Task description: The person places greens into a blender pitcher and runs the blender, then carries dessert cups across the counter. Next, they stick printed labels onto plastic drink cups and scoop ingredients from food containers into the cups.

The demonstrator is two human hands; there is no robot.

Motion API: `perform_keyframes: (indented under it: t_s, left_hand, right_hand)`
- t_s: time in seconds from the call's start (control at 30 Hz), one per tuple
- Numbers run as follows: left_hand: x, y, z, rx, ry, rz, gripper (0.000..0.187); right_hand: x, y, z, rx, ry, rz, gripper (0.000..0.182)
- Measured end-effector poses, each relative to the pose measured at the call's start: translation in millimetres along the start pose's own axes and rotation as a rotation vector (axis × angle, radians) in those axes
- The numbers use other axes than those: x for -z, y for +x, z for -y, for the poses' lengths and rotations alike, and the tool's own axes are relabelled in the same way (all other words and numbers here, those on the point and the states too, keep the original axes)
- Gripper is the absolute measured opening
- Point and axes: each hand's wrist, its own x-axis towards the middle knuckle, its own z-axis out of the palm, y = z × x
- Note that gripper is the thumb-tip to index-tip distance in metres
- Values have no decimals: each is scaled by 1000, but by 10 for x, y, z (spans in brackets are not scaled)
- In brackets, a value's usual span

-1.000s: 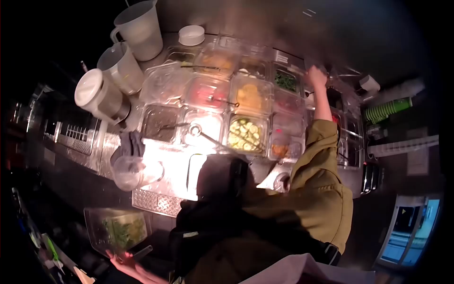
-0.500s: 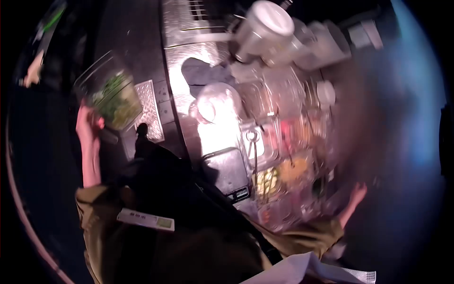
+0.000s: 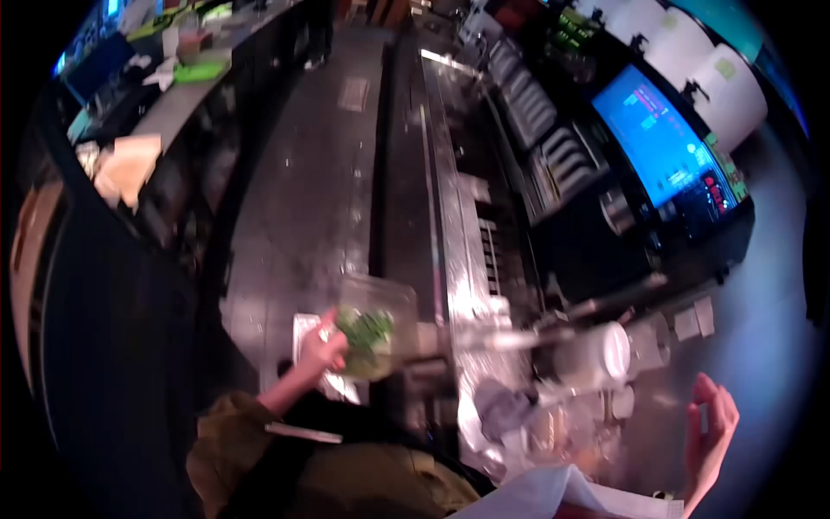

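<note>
My left hand (image 3: 324,350) grips the left side of a clear square container (image 3: 399,303), held over the floor beside the counter. Chopped green leaves (image 3: 367,329) and something paler lie in it. My right hand (image 3: 713,419) is raised at the lower right, right of the counter, its fingers apart and nothing visible in it. Between the hands, a grey cloth (image 3: 501,411) and blurred clear food containers (image 3: 558,432) sit on the metal counter (image 3: 471,372). A white tub (image 3: 605,355) stands behind them.
A lit screen (image 3: 657,134) is at the upper right, near large white dispensers (image 3: 722,91). Dark floor (image 3: 294,182) runs forward between the counter and a left worktop (image 3: 177,112) with papers and a green item. A person's legs (image 3: 317,35) show far ahead.
The view has swung up, bringing the aisle and screen into sight. The container in my left hand is now nearer the counter. My right hand is raised more and shows more fully.
</note>
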Motion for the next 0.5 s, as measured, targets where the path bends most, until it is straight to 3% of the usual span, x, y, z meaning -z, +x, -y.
perform_keyframes:
  t_s: [0.03, 0.07, 0.1, 0.13, 0.17, 0.2, 0.27, 0.37, 0.4, 0.43, 0.5]
  left_hand:
    - [-95, 86, -56, 103, -11, 111, 58]
    - [-268, 38, -131, 21, 17, 97, 53]
    - [-662, -144, -739, -61, 45, 82, 49]
    - [-738, -68, -1372, -20, 83, 79, 24]
    - [-33, 622, -641, 104, -11, 179, 58]
    - [264, 939, -454, 149, -67, 188, 65]
    - [322, 1596, -689, 157, -121, 191, 63]
    - [252, 2674, -1217, 143, -109, 206, 63]
    - [105, 3017, -1335, 120, -125, 222, 63]
    - [106, 3422, -1518, 104, -125, 208, 63]
    - [133, 4048, -1865, 99, -122, 162, 63]
  right_hand:
    - [39, 400, 236, 51, -5, -3, 32]
    - [108, 855, 452, 101, -10, -6, 33]
    - [115, 1469, 804, 186, 239, 324, 27]
    - [44, 1838, 757, 81, 341, 342, 28]
    - [-887, 1445, 1322, -59, 468, 287, 31]
    - [-1194, 1546, 1552, -146, 455, 263, 30]
    - [-1510, 1921, 1548, -364, 442, 203, 28]
    - [-2086, 2682, 1570, -394, 388, 219, 25]
    - [-2211, 3040, 1615, -321, 356, 184, 25]
    - [-2439, 3373, 1683, -359, 453, 250, 26]
    - [-2825, 4359, 1890, -222, 585, 348, 27]
